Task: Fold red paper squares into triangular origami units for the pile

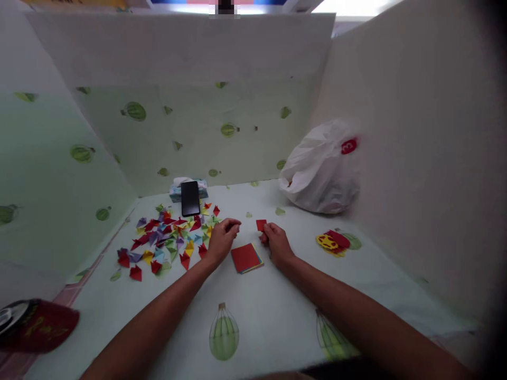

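Observation:
My right hand [277, 241] pinches a small red piece of paper [261, 225], which sticks up from between the thumb and fingers. To its left, my left hand [222, 238] holds nothing that I can see, its fingers loosely bent and a little apart. Between and just below the hands lies a stack of square origami paper [246, 258], red on top, with blue and yellow edges showing at the right. A spread of folded paper pieces [170, 235] in red, yellow, green, blue and purple covers the table left of my left hand.
A black phone [190, 198] leans on a tissue box [203, 188] at the back. A white plastic bag [322, 166] stands back right, with yellow and red cut-outs [333, 241] in front. At the left edge is a red can [39, 325]. Pale panels [190, 63] surround the table.

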A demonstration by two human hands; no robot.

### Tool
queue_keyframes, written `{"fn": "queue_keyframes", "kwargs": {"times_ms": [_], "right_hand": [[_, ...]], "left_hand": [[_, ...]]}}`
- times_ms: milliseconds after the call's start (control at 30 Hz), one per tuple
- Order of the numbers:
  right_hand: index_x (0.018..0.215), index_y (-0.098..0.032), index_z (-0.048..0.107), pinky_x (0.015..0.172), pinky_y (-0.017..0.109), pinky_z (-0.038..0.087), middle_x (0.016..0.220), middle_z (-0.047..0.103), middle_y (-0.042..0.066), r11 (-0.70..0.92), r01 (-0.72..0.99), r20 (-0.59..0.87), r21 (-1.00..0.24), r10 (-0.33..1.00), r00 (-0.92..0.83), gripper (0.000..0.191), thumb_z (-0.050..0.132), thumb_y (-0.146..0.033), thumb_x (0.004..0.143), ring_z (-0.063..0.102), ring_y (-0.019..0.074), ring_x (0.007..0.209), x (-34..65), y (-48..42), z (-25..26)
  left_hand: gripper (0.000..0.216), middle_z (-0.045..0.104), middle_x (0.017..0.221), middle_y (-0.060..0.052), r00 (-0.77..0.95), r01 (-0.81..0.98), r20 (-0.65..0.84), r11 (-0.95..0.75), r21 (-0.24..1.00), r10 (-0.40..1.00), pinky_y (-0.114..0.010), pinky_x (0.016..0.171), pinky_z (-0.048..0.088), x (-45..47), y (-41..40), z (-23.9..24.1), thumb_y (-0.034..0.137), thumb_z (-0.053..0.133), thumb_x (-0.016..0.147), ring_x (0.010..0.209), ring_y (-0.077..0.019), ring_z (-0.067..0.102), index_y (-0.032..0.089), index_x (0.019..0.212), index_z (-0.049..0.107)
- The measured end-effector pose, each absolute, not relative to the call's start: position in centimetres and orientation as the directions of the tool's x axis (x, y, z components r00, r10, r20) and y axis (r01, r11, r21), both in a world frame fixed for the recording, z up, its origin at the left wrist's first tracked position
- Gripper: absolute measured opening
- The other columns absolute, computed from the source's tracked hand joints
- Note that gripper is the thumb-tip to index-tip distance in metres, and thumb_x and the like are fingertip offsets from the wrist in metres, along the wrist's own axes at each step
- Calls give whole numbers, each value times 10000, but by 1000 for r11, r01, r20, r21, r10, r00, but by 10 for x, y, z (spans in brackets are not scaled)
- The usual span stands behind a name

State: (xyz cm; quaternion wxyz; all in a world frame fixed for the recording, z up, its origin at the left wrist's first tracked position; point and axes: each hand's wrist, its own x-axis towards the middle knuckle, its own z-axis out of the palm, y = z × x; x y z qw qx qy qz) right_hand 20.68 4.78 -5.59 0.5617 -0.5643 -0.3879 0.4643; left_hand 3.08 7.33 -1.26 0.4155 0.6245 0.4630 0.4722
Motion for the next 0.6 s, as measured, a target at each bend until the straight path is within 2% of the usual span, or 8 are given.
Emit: {"fn": "queue_keyframes", "kwargs": {"times_ms": [67, 100, 233, 367, 400, 433, 500, 600], "right_hand": [[1233, -152, 595, 851, 419, 566, 1208, 631, 97, -129, -72, -142, -989, 961, 237, 323, 597, -334, 966, 653, 222, 1013, 208, 52, -52], [1262, -158, 582, 879, 440, 560, 1253, 613, 103, -153, -59, -163, -986, 962, 218, 344, 605, -325, 963, 643, 234, 1055, 209, 56, -49], [1263, -157, 582, 882, 440, 559, 1257, 611, 105, -205, 28, -201, -978, 975, 99, 344, 605, -323, 962, 642, 234, 1058, 215, 75, -25], [1266, -157, 580, 881, 442, 559, 1258, 611, 104, -86, 149, -89, -985, 996, -15, 347, 606, -323, 962, 642, 235, 1059, 210, 86, -7], [1255, -155, 585, 872, 434, 562, 1242, 618, 101, -47, 174, -55, -984, 998, -42, 338, 605, -324, 963, 646, 230, 1044, 206, 85, -6], [1072, -116, 650, 800, 378, 551, 1037, 675, 83, -2, 197, -12, -980, 999, -49, 235, 549, -310, 985, 658, 203, 897, 203, 84, -6], [744, -138, 615, 688, 288, 479, 672, 604, 2, 84, 230, 69, -970, 995, -73, 303, 500, -277, 988, 583, 150, 669, 197, 81, -9], [598, -182, 502, 618, 253, 366, 545, 489, -43, 185, 252, 159, -950, 980, -122, 327, 560, -230, 917, 458, 124, 579, 193, 77, -14]], "left_hand": [[177, 627, 693, 3, 111, 141, 201, -216, 966, 973, -240, 549, 453, 41, 79, -22, 289, 622, 769, 563, -119, 555, 160, 872, 688], [182, 611, 686, 8, 91, 119, 202, -212, 970, 975, -232, 533, 442, 45, 82, -26, 297, 616, 771, 550, -113, 544, 158, 874, 674], [242, 556, 645, 27, 12, 42, 205, -206, 978, 979, -210, 463, 383, 45, 88, -37, 377, 608, 787, 493, -96, 493, 154, 879, 628], [332, 550, 642, 33, 16, -36, 220, -219, 975, 975, -201, 461, 378, 37, 83, -39, 480, 597, 817, 488, -88, 484, 156, 887, 620], [363, 553, 646, 28, 28, -51, 217, -216, 975, 976, -201, 452, 370, 36, 81, -40, 512, 569, 835, 483, -88, 481, 155, 881, 622], [394, 559, 652, 24, 42, -63, 212, -209, 976, 976, -201, 441, 360, 36, 80, -40, 538, 545, 848, 480, -90, 482, 155, 889, 627], [413, 571, 661, 20, 75, -74, 198, -192, 979, 977, -204, 447, 371, 36, 77, -40, 557, 541, 854, 487, -92, 489, 158, 899, 634], [354, 561, 613, 37, 106, -55, 164, -159, 986, 981, -195, 441, 346, 37, 75, -41, 513, 656, 802, 469, -83, 460, 165, 846, 617]]}}
